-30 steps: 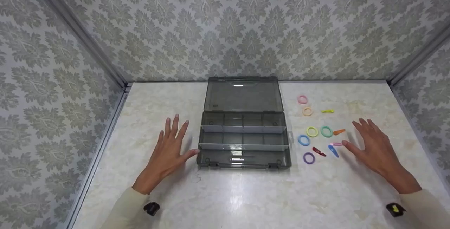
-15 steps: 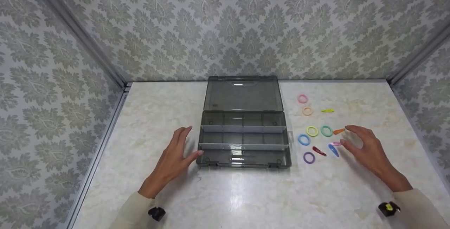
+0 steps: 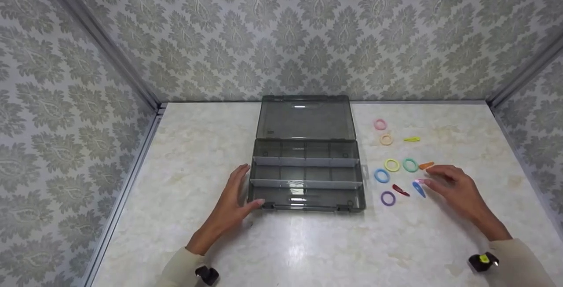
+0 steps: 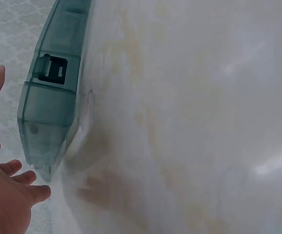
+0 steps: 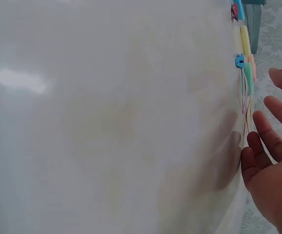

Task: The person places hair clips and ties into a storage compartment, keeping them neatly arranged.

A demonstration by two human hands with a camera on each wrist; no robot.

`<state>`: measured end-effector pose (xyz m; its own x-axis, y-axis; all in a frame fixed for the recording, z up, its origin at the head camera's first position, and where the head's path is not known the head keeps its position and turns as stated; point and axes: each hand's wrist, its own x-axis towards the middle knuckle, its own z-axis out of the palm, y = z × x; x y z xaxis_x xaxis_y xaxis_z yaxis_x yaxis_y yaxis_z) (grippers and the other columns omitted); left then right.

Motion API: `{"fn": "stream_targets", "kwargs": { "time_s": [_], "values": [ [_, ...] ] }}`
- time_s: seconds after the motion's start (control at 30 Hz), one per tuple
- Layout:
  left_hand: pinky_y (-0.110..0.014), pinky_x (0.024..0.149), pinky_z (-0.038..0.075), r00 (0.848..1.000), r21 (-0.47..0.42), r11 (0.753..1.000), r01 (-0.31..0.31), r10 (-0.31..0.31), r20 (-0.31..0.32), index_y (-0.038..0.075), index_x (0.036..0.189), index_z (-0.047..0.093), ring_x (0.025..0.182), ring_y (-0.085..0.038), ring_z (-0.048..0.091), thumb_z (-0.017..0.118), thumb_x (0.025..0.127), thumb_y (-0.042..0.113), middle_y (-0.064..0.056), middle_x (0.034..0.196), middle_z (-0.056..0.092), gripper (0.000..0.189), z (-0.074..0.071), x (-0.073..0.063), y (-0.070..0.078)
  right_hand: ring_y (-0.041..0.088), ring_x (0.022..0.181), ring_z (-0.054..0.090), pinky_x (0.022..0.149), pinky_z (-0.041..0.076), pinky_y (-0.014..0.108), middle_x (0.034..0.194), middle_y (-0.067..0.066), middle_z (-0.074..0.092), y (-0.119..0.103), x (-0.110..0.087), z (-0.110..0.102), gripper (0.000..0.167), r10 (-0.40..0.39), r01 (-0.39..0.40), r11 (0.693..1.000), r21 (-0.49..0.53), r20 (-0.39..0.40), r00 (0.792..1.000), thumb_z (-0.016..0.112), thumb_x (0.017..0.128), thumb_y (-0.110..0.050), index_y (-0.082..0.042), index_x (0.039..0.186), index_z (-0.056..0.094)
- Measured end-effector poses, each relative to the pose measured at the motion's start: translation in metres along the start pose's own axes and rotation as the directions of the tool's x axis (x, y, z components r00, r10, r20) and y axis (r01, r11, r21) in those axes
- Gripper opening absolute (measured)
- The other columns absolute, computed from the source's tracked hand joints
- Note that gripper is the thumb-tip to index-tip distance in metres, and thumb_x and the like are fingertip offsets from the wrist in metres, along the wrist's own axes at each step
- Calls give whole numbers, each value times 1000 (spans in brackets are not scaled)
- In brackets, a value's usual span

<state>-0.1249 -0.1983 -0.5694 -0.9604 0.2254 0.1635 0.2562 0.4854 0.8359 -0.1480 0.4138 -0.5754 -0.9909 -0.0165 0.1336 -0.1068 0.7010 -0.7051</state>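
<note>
A grey see-through organizer box [image 3: 308, 208] lies open on the table, its lid [image 3: 305, 119] folded back. My left hand [image 3: 225, 211] is at the box's left front corner, thumb above the front edge and fingers along the side; contact is unclear in the left wrist view. Over on the right, my right hand [image 3: 464, 196] hovers with bent, spread fingers by a pink hair clip [image 3: 420, 181] and an orange hair clip [image 3: 426, 165]. A blue hair clip [image 3: 419, 189] and a dark red hair clip [image 3: 400, 190] lie just left of it. In the right wrist view no item shows between the fingers.
Several ring hair ties lie between box and right hand, among them a green one [image 3: 410, 165] and a purple one [image 3: 388, 198]. A yellow hair clip [image 3: 412, 139] lies farther back. Patterned walls [image 3: 290, 36] enclose the table [image 3: 281, 247] at the back and sides.
My left hand has moved right to the box corner, its fingers drawing together. My right hand has shifted slightly left and its fingers have bent toward the pink and orange clips.
</note>
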Motion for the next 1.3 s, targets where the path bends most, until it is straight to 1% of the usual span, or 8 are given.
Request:
{"fn": "stream_targets", "kwargs": {
  "time_s": [0.23,0.4,0.53,0.77,0.93,1.1,1.17,1.3],
  "values": [
    [-66,131,23,999,-44,998,47,-46,27,10,175,27,167,-40,22,92,93,38,-16,181,24,108,9,-3,-1,-5,122,46,97,33,4,135,14,70,7,-1,4,37,38,-38,999,31,10,999,80,104,-36,-9,130,79],
    [-65,132,22,998,-66,996,64,-63,10,8,176,24,167,-40,21,94,90,38,-17,181,23,114,13,-4,-4,1,124,43,97,32,6,135,9,66,9,-1,5,36,38,-38,999,34,23,999,79,105,-36,-11,130,79],
    [-64,132,22,997,-81,994,79,-78,17,7,176,21,167,-41,20,94,91,38,-20,181,22,116,18,-4,-7,7,127,42,99,31,6,135,7,65,10,-1,7,34,26,-27,999,33,25,999,81,104,-34,-10,129,80],
    [-63,131,24,998,-79,995,63,-63,2,4,175,21,166,-44,22,94,90,35,-24,180,23,117,23,-4,-12,10,130,40,100,30,7,136,8,63,8,-2,12,37,37,-37,999,23,12,999,82,103,-36,-10,129,80],
    [-65,131,24,998,-20,998,66,-66,3,10,177,19,167,-43,20,94,90,43,-20,181,20,119,23,-5,-16,16,133,40,101,30,9,138,9,63,7,-2,15,41,53,-54,998,14,6,999,81,103,-39,-9,131,79],
    [-80,125,18,997,63,995,73,-73,-1,21,178,20,166,-55,1,91,89,53,-21,184,2,118,24,-6,-18,21,132,40,99,30,8,136,10,63,8,-5,15,37,57,-57,998,-15,-21,998,82,103,-33,-8,129,80],
    [-84,122,14,997,80,994,79,-78,-13,23,178,21,164,-59,-5,91,90,54,-22,184,-1,116,25,-6,-18,23,132,40,98,31,8,136,11,63,8,-5,16,35,54,-55,998,-21,-24,998,82,103,-31,-8,129,80],
    [-83,124,13,996,93,992,82,-80,-28,20,178,22,164,-59,-5,90,90,53,-20,183,13,115,29,-6,-18,24,132,40,98,32,8,135,11,63,9,-6,18,31,47,-48,999,-25,-33,998,82,103,-29,-8,127,81]
  ]
}}
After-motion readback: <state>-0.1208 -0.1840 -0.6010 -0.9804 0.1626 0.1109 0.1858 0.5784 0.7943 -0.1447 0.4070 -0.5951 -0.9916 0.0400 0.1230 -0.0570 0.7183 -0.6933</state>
